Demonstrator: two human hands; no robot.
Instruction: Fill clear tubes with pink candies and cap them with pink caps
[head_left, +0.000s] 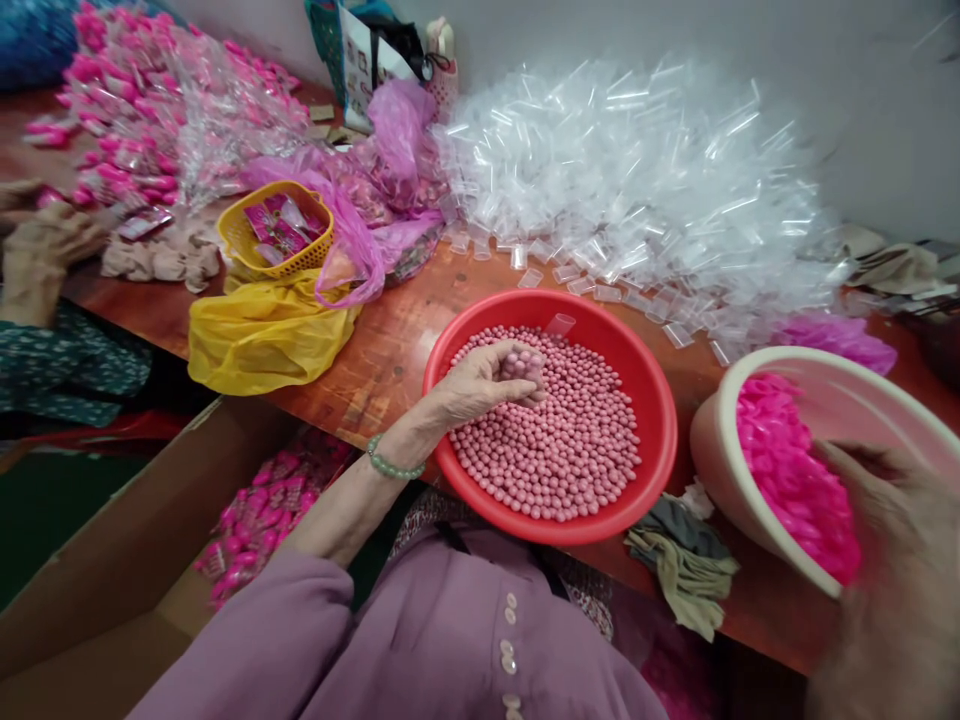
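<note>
My left hand, with a green bead bracelet at the wrist, is closed around a small clear tube that looks full of pink beads. It hovers over a red basin holding a wide layer of round pink beads. Another clear tube lies on the beads near the basin's far side. At the right, my right hand is smeared by motion over the rim of a cream basin. Bright pink plastic pieces fill part of that basin, and the fingers cannot be made out.
A large heap of clear tubes lies behind the red basin. Left are a yellow basket, a yellow bag and pink-capped pieces. Another person's hands work at far left. A cardboard box stands below; cloths lie nearby.
</note>
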